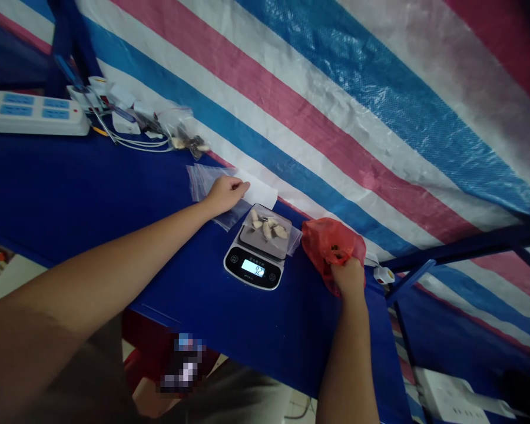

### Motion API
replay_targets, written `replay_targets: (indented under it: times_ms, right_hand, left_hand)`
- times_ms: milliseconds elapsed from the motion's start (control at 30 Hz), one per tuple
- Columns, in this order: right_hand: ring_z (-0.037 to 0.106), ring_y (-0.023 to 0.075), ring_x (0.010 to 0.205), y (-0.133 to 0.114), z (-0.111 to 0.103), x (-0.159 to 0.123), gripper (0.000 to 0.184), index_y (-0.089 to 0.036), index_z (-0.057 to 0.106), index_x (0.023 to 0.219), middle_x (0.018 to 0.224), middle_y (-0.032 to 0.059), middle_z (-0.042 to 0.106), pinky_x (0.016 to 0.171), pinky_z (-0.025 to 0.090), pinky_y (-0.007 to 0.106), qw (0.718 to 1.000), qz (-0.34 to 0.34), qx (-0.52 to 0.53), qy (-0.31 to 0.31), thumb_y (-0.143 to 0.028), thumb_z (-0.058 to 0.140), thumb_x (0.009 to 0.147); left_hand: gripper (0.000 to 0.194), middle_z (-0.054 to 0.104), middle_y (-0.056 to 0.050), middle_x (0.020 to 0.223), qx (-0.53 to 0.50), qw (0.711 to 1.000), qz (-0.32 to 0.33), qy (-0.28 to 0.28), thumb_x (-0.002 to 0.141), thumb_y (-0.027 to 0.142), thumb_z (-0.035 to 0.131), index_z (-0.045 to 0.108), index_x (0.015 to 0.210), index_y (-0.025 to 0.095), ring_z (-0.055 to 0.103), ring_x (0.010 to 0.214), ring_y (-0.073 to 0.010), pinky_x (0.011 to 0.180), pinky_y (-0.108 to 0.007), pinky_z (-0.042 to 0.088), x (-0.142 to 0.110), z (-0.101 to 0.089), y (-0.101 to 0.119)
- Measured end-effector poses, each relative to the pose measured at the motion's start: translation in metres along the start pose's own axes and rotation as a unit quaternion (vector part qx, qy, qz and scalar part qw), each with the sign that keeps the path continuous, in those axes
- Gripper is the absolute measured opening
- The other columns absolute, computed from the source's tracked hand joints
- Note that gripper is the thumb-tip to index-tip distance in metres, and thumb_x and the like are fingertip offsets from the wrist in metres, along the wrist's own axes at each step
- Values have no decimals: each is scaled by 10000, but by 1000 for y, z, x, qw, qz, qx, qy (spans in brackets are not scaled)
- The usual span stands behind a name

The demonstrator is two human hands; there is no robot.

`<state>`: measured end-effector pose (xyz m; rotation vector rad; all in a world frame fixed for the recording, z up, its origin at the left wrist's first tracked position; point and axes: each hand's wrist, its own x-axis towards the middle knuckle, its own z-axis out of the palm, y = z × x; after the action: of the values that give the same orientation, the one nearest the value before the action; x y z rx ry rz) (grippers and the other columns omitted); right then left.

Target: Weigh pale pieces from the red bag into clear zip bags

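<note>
My left hand [227, 194] has its fingers curled in and rests over clear zip bags [203, 182] and a white paper sheet [261, 189]; whatever it pinches is hidden. At the mouth of a red plastic bag [320, 238] is my right hand [348, 275], its fingers partly hidden by the bag. Something dark shows in the opening. Between the hands stands a digital scale [252, 268] with a lit display that looks like 9.2. On its pan lies a clear zip bag [295, 240] with several pale, dark-edged dried slices [269, 228].
At the far left lie a white power strip [35, 115], white chargers and cables [136, 141], and another clear bag of slices [183, 132]. A striped tarp wall [300, 118] rises behind the blue table [159, 194]. A blue frame [459, 241] stands right.
</note>
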<state>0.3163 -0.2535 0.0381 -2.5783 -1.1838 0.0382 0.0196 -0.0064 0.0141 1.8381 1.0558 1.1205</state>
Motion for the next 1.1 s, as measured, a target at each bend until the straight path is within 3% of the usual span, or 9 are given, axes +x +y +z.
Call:
replay_targets:
  times_ms: [233, 467, 600, 800, 967, 1033, 1100]
  right_hand:
    - [682, 365, 1136, -3, 20, 2, 573, -127, 606, 1437, 1223, 216, 719, 929, 514, 413, 998, -48, -18, 23, -367, 569, 918]
    - [698, 355, 1066, 1, 23, 4, 461, -138, 721, 1259, 1160, 189, 738, 925, 524, 443, 995, -76, -43, 53, -363, 557, 892]
    - [659, 321, 1153, 4, 26, 6, 427, -149, 726, 1210, 1198, 157, 727, 1026, 486, 446, 987, -130, -17, 95, -336, 516, 888]
    - [622, 344, 1220, 6, 27, 7, 438, -110, 720, 1192, 1251, 210, 696, 1076, 460, 495, 977, -148, 34, 153, -311, 490, 879]
    - [642, 348, 1166, 7, 27, 10, 440, -78, 742, 1101, 1159, 231, 721, 1058, 470, 518, 975, -158, 35, 150, -199, 419, 829]
    - [638, 340, 1167, 2, 25, 11, 434, -91, 747, 1065, 1122, 222, 728, 1080, 449, 524, 974, -164, 48, 146, -201, 401, 827]
    - [629, 321, 1176, -5, 21, 9, 425, -121, 747, 1046, 1103, 192, 732, 1109, 423, 514, 972, -167, 80, 146, -222, 393, 832]
  left_hand:
    - [431, 393, 40, 457, 3, 1000, 4, -2, 873, 409, 550, 508, 506, 186, 386, 512, -113, 567, -303, 267, -1, 2, -1]
    - [428, 359, 44, 464, 6, 1000, 6, -9, 878, 393, 546, 482, 505, 193, 365, 515, -116, 577, -312, 247, -1, 2, -3]
    - [433, 356, 43, 466, 2, 1000, 17, -10, 879, 403, 547, 477, 506, 195, 363, 518, -117, 577, -312, 243, 0, 3, -6]
    - [437, 362, 42, 463, 8, 1000, 18, -10, 881, 405, 548, 476, 505, 195, 363, 510, -115, 567, -309, 239, -2, 3, -3]
    - [446, 370, 41, 459, 13, 999, 31, -13, 884, 388, 551, 480, 490, 190, 371, 506, -110, 561, -303, 253, 0, 3, -7]
    - [437, 391, 38, 466, 5, 999, 38, 5, 886, 378, 557, 492, 498, 187, 380, 507, -110, 553, -298, 263, 3, -2, -4]
    - [422, 401, 39, 482, -10, 996, 66, 59, 902, 380, 553, 511, 530, 185, 383, 512, -108, 543, -291, 273, -1, -12, 11]
